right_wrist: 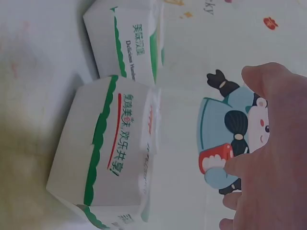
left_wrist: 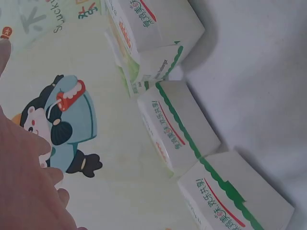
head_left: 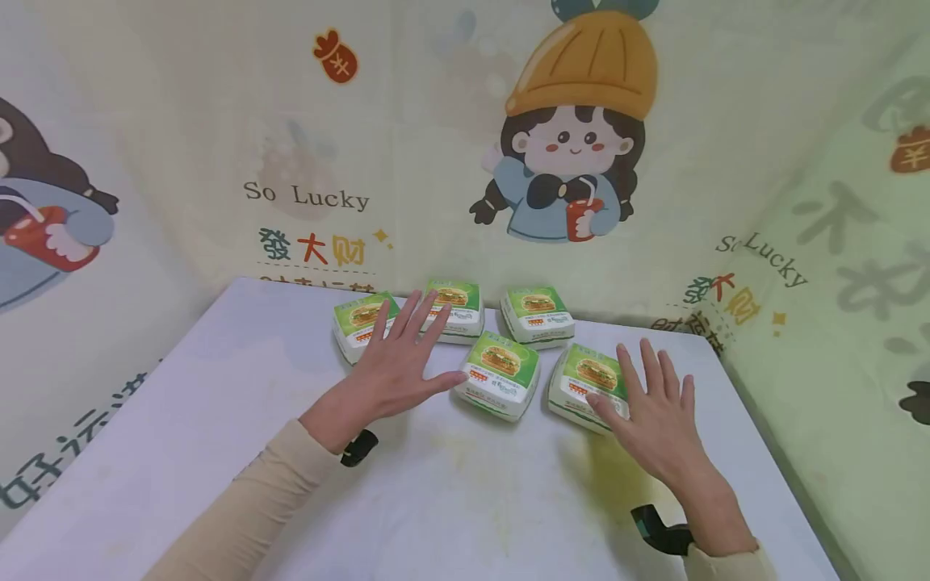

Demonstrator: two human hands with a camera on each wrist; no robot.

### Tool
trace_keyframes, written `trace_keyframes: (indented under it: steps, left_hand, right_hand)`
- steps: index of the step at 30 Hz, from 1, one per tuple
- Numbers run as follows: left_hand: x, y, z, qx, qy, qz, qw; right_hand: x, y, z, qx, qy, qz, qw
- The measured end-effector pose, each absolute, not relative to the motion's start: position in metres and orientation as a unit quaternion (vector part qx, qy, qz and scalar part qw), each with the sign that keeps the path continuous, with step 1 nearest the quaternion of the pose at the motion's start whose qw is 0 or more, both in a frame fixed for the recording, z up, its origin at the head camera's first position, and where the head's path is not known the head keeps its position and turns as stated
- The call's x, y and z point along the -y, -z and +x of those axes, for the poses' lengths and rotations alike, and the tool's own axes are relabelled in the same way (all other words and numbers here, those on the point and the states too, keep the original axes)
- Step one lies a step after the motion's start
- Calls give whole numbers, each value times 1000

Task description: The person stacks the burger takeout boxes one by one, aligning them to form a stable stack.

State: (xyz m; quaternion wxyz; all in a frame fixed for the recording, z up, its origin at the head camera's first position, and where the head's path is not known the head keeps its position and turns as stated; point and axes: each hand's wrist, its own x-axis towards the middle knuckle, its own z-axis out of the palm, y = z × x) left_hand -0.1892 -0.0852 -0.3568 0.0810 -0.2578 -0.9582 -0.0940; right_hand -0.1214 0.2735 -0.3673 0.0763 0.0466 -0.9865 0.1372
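— Left grip [head_left: 395, 367] and right grip [head_left: 654, 424] are both spread, fingers apart, clamped on nothing. In the wrist views I see no finger meeting a box.

— Where do the boxes sit?

— Five burger boxes, mid-frame. The front box [head_left: 501, 378] lies between my grips, near my left thumb; the right box [head_left: 577, 391] is partly behind my right fingers. My left fingers cover parts of the far-left box [head_left: 352, 331] and the back-middle box [head_left: 465, 305]. The back-right box [head_left: 539, 311] is uncovered.

— Which step is this?

— I'd call it a pause over the group, with no grasp made. Taking one would call for lowering a grip and curling fingers and thumb round opposite sides, gently.

— Why gently?

— They look like thin card: squarish, slant-sided, and probably easy to dent. The tops are green and white with a printed burger; the side walls are plain white below a scalloped green edge.

— And around them?

— A white bench [head_left: 182, 468], yellowish towards the lower right, smooth-looking. Behind, filling the upper frame, hangs a pale backdrop [head_left: 429, 161], printed with a cartoon figure [head_left: 574, 186] in an orange knitted-looking hat.
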Motion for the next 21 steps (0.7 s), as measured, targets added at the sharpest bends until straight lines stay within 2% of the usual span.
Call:
trace_keyframes:
  steps: [7, 21]
  left_hand:
    - [80, 359, -193, 952, 109, -280, 66]
    - [63, 387, -212, 928, 194, -317, -14]
  right_hand:
    - [-264, 373, -124, 984, -160, 54, 59]
    - [-240, 386, -139, 972, -218, 78, 45]
